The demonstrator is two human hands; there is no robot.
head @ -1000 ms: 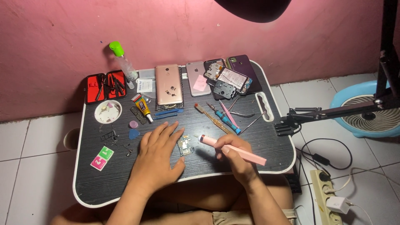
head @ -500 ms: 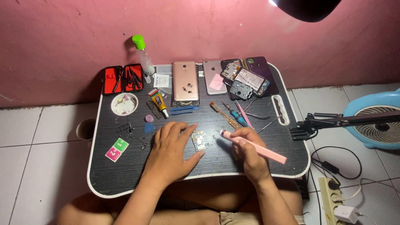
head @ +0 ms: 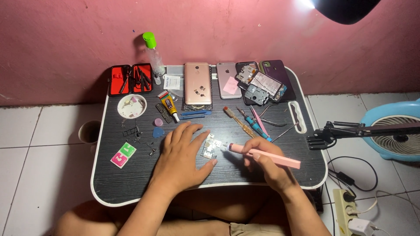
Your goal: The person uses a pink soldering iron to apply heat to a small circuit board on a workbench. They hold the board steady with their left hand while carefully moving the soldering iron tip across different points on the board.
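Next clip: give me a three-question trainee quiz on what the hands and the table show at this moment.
1. True or false: the right hand holds the pink pen-shaped electric screwdriver.
2. Which thing does the left hand steady? A) small bare circuit board B) rose-gold phone back C) red open tool case
3. Fill in: the screwdriver's tip points toward the ____.

Key: 1 true; 2 A; 3 circuit board.
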